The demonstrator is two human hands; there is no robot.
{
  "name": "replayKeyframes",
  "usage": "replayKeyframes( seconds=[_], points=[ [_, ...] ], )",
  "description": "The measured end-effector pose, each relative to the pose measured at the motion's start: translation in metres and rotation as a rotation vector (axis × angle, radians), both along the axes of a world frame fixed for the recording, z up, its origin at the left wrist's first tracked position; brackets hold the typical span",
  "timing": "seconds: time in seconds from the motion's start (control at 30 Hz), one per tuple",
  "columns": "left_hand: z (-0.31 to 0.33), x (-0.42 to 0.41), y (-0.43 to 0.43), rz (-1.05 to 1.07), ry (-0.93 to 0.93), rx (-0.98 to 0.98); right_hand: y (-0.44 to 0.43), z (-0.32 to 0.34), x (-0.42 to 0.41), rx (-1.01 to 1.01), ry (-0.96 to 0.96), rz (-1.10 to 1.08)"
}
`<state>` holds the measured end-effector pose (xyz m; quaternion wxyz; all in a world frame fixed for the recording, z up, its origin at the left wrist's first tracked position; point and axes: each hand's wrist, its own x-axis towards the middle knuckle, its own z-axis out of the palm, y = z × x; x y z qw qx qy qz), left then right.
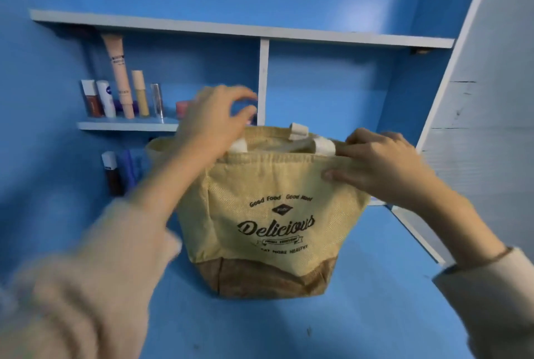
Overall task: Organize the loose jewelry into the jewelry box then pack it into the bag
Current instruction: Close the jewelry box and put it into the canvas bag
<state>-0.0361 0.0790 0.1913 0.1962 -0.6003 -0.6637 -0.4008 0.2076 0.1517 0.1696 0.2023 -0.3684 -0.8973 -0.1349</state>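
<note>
A yellow fabric bag with a brown base and "Delicious" print stands upright on the blue desk. Its cream handles lie folded at the top. My right hand grips the bag's top rim at the right, thumb on the front and fingers over the edge. My left hand hovers above the bag's left top, fingers loosely curved and holding nothing. The jewelry box and loose jewelry are not visible; the inside of the bag is hidden.
Behind the bag, a small white shelf carries several cosmetic tubes and bottles. Two more bottles stand below it at the left. A white upright divider and a slanted white panel bound the back and right.
</note>
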Motion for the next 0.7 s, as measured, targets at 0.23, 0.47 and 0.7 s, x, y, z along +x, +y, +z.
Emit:
replayKeyframes(
  seconds=[0.23, 0.47, 0.7],
  points=[
    [-0.192, 0.088, -0.07, 0.028, -0.928, 0.091, -0.013, 0.003, 0.012, -0.031, 0.007, -0.148],
    [-0.218, 0.078, -0.015, 0.079, -0.766, -0.5, -0.025, 0.016, -0.015, -0.029, -0.057, -0.137],
    [-0.233, 0.102, 0.025, 0.168, -0.359, -0.86, -0.045, 0.026, 0.029, -0.109, 0.081, -0.434]
  ],
)
